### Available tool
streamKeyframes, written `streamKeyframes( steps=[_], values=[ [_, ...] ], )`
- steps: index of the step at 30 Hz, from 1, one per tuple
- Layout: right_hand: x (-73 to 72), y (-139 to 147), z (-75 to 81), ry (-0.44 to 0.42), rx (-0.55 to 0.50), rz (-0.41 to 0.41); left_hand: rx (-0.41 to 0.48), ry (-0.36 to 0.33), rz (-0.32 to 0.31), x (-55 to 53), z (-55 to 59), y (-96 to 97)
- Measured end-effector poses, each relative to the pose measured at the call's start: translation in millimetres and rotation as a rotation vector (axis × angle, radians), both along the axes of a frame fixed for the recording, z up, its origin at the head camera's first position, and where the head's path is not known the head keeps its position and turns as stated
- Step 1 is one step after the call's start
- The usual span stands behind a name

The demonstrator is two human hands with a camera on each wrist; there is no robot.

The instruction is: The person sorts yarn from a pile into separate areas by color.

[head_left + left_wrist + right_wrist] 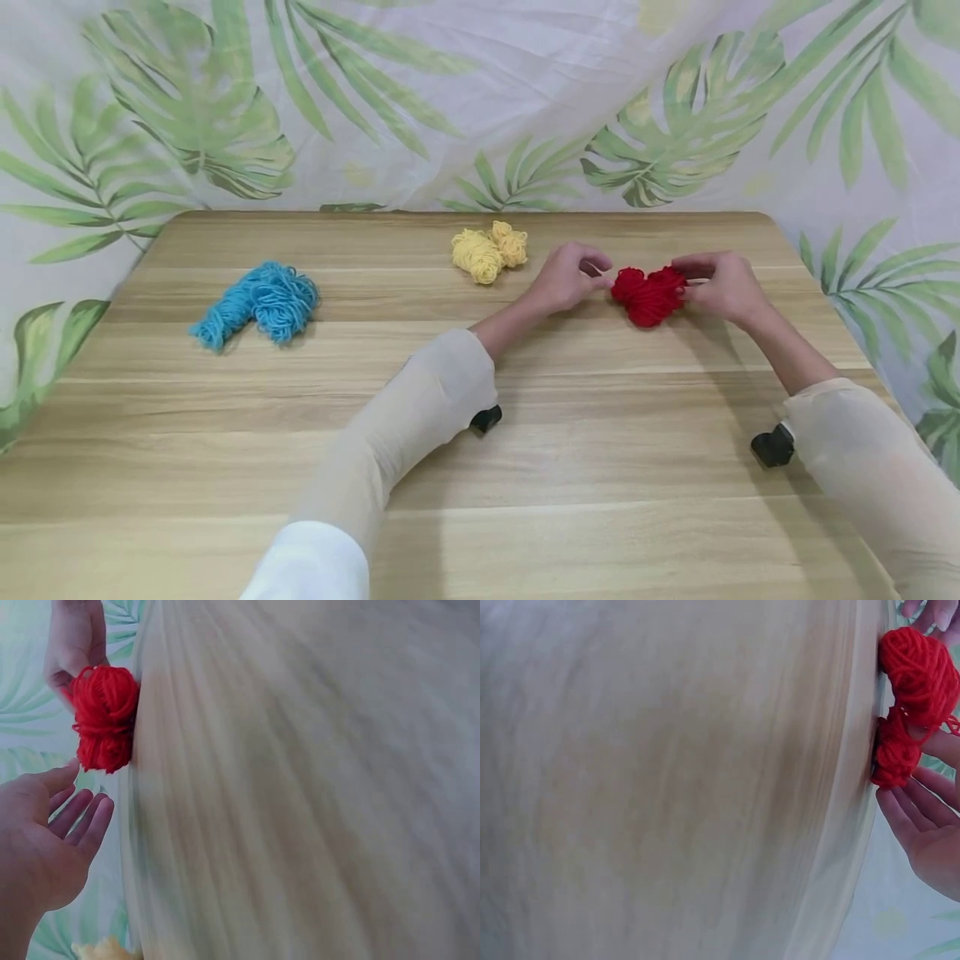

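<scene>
A bundle of red yarn [649,298] lies toward the right of the wooden table, bunched into two lumps. My right hand [722,287] is at its right end, thumb and fingers on either side of one lump. That grip shows in the right wrist view, where the thumb lies against the red yarn [922,679] and the fingers [900,814] reach under it. On the other side is my left hand [566,277], its fingers loosely bent. In the left wrist view the left hand [49,840] holds nothing; its thumb tip is close to the yarn, and contact is unclear.
Pale yellow yarn [478,256] and a smaller peach-yellow bundle [511,244] lie together near the table's back edge. Blue yarn [258,304] sits at the left. A leaf-print cloth [525,100] hangs behind the table [562,500].
</scene>
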State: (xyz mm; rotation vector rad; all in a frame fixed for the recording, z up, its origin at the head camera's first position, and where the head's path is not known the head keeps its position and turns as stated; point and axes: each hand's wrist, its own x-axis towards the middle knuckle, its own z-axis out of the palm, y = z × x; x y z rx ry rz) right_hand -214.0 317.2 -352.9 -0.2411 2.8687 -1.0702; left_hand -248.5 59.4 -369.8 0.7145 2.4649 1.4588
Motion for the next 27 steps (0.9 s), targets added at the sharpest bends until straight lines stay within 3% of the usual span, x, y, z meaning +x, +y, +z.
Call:
streamKeyframes(
  steps=[6,10,19,27],
  values=[
    [1.2,6,1.1,-0.022,-0.053,-0.027,0.02,0.005,-0.012,-0.5,1.4,-20.5],
    [5.0,8,6.5,0.022,-0.033,-0.057,0.028,0.031,-0.016,1.0,2.3,-33.8],
    [19.9,-12,18.6,0.163,-0.085,-0.141,-0.035,0.209,-0.017,10.0,12.0,-66.6],
    [37.0,-41,25.3,0.26,-0.124,-0.038,-0.169,0.311,0.011,23.4,25.0,-100.9]
  ],
)
